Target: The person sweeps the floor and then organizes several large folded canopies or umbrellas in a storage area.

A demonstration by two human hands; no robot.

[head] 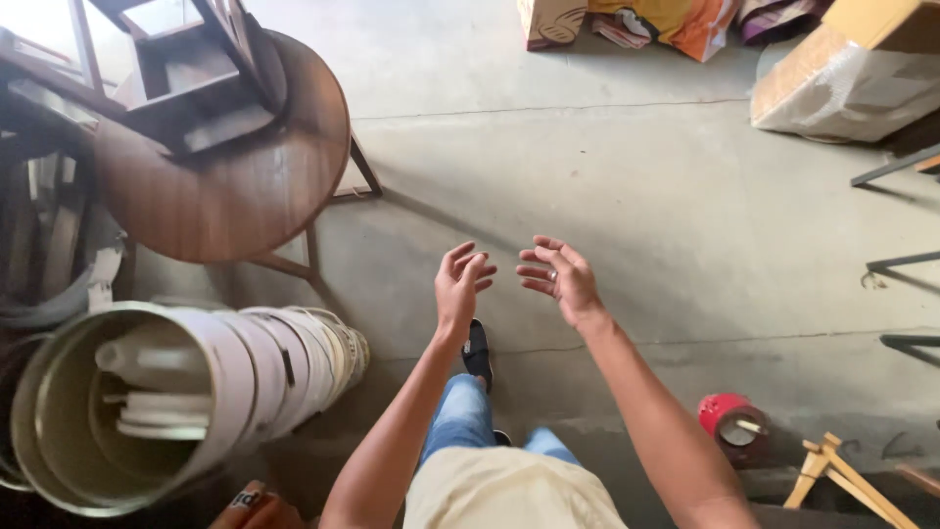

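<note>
My left hand [460, 281] and my right hand [558, 277] are stretched out in front of me over the grey concrete floor [607, 167], a small gap between them. Both hold nothing; the fingers are curled loosely and spread apart. A ring shows on one finger of my right hand. Below the hands I see my blue jeans and a dark shoe [477, 351] on the floor. The nearest object is the round wooden table [235, 186] to the left.
A stack of white buckets [196, 382] lies at lower left, with rolled items inside. Dark wooden frames [186, 69] rest on the table. A red can [729, 416] and a wooden stand [832, 470] sit at lower right. Wrapped cardboard boxes [852, 69] and bags [636, 20] lie far ahead.
</note>
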